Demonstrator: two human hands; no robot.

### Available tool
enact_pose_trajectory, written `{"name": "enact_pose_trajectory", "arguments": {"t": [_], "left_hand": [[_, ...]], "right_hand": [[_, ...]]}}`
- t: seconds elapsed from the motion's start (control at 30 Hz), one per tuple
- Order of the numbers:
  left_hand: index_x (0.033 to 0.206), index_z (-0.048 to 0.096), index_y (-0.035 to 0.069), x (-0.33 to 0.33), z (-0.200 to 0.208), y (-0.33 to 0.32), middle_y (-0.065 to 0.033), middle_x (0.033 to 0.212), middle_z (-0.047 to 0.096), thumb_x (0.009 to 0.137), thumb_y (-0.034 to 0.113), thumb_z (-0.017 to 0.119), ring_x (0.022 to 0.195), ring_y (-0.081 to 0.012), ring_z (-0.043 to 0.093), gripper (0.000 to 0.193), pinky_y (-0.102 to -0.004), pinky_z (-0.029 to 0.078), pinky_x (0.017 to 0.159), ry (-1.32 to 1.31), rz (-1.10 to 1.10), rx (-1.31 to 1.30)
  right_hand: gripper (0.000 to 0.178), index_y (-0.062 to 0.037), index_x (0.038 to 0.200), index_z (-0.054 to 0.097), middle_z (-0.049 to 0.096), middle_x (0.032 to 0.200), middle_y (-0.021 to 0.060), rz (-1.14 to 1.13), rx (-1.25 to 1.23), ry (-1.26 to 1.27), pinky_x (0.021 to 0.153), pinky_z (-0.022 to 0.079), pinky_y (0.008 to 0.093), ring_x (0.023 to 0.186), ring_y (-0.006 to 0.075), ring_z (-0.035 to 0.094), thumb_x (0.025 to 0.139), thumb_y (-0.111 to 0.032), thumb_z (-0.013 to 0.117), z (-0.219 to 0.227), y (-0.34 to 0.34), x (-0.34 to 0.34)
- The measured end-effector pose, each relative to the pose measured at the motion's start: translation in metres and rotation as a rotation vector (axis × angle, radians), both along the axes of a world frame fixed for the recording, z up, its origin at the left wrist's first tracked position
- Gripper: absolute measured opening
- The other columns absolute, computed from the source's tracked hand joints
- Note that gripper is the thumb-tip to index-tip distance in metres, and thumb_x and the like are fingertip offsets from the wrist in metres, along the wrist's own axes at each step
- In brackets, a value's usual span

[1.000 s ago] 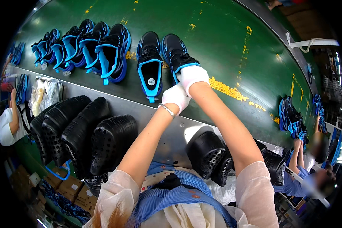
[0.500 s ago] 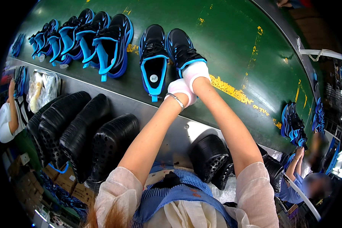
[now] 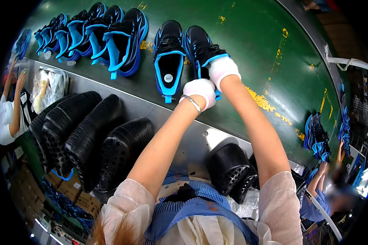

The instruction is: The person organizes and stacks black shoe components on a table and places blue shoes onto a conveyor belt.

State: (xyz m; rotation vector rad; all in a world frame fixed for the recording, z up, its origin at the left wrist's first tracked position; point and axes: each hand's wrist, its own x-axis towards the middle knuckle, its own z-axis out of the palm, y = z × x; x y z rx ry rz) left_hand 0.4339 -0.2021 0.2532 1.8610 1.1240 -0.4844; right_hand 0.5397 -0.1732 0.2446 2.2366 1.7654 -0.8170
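A black sneaker (image 3: 199,44) with bright blue trim lies on the green work surface, toe pointing away from me. My left hand (image 3: 199,90), in a white glove, is closed at its heel, where a bit of blue trim shows beside the glove. Against the right side of its opening, my right hand (image 3: 225,72), also gloved, is curled around the collar. The fingertips of both hands are hidden by gloves and shoe. Just left stands the matching sneaker (image 3: 169,38), untouched, with a round white label on its insole and its laces tied.
More black and blue sneakers (image 3: 129,36) line up at the left. Black shoe lasts (image 3: 126,136) lie along the near metal edge (image 3: 151,110), with others (image 3: 229,163) right of my waist. A tray (image 3: 65,83) holds plastic-wrapped pieces. Co-workers' arms show at both sides.
My hands have moved apart: the right one has slid to the right along the collar, and part of the sneaker's opening now shows between them. The matching sneaker stays beside it.
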Motion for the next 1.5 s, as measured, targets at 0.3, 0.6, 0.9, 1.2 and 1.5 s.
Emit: {"name": "enact_pose_trajectory", "arguments": {"t": [0.3, 0.6, 0.9, 1.2, 1.5], "left_hand": [[0.095, 0.07, 0.01, 0.003, -0.002, -0.008, -0.0175, 0.1, 0.068, 0.08, 0.029, 0.061, 0.093, -0.0353, 0.065, 0.026, -0.0425, 0.052, 0.078, -0.004, 0.061, 0.047], [0.103, 0.058, 0.003, -0.028, 0.028, -0.028, -0.0143, 0.097, 0.059, 0.076, 0.022, 0.071, 0.084, -0.0275, 0.061, 0.035, -0.0358, 0.049, 0.076, -0.678, 0.753, 0.326], [0.123, 0.052, 0.003, -0.006, -0.006, 0.017, -0.0235, 0.115, 0.061, 0.082, 0.047, 0.06, 0.107, -0.0414, 0.058, 0.06, -0.0426, 0.047, 0.09, 0.145, 0.587, 0.27], [0.109, 0.063, -0.003, -0.015, -0.055, 0.045, -0.027, 0.108, 0.063, 0.084, 0.047, 0.055, 0.105, -0.0413, 0.059, 0.057, -0.0423, 0.045, 0.092, 0.078, 0.588, 0.39], [0.131, 0.051, 0.002, -0.039, -0.09, 0.08, -0.0105, 0.125, 0.06, 0.083, 0.034, 0.071, 0.109, -0.0267, 0.058, 0.061, -0.032, 0.045, 0.094, -0.434, 0.676, 0.057]], "right_hand": [[0.032, -0.0064, 0.107, 0.064, 0.062, 0.107, 0.0224, 0.015, 0.022, 0.08, 0.081, 0.051, 0.0426, 0.097, 0.0399, 0.059, 0.084, -0.027, 0.055, -0.002, -0.006, 0.006], [0.027, -0.003, 0.105, 0.062, 0.066, 0.094, 0.0155, -0.161, 0.338, 0.289, 0.08, 0.05, 0.0391, 0.09, 0.0328, 0.063, 0.086, -0.022, 0.06, 0.153, -0.16, 0.025], [0.024, -0.0042, 0.104, 0.064, 0.067, 0.089, 0.0115, -0.421, 0.288, 0.167, 0.071, 0.053, 0.0346, 0.08, 0.0272, 0.066, 0.082, -0.013, 0.066, 0.204, -0.318, -0.004], [0.025, -0.0055, 0.105, 0.063, 0.065, 0.084, 0.0118, -0.508, 0.327, 0.168, 0.068, 0.053, 0.0356, 0.077, 0.0282, 0.064, 0.083, -0.017, 0.066, 0.205, -0.401, -0.017], [0.027, -0.0068, 0.108, 0.058, 0.063, 0.085, 0.0093, -0.643, 0.163, 0.138, 0.072, 0.052, 0.0381, 0.083, 0.0274, 0.064, 0.088, -0.025, 0.057, 0.213, -0.517, -0.019]]}}
